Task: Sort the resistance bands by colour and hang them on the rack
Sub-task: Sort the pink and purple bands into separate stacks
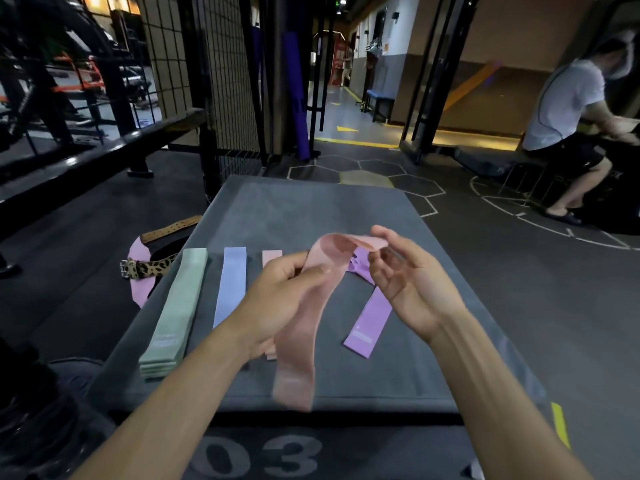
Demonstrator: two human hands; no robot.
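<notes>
A pink resistance band [300, 327] hangs above the grey padded box [311, 209]. My left hand [277, 299] pinches its middle between thumb and fingers. My right hand [405, 282] holds its upper end with the fingertips. On the box lie a stack of green bands [176, 310], a blue band [230, 282], a pale pink stack [271, 258] mostly hidden behind my left hand, and purple bands [372, 317] under my right hand.
A leopard-print belt [149, 268], a brown belt [173, 228] and a pink item [138, 289] lie on the floor to the left of the box. A black wire grid panel [225, 81] stands behind. A person [568, 126] sits at the right.
</notes>
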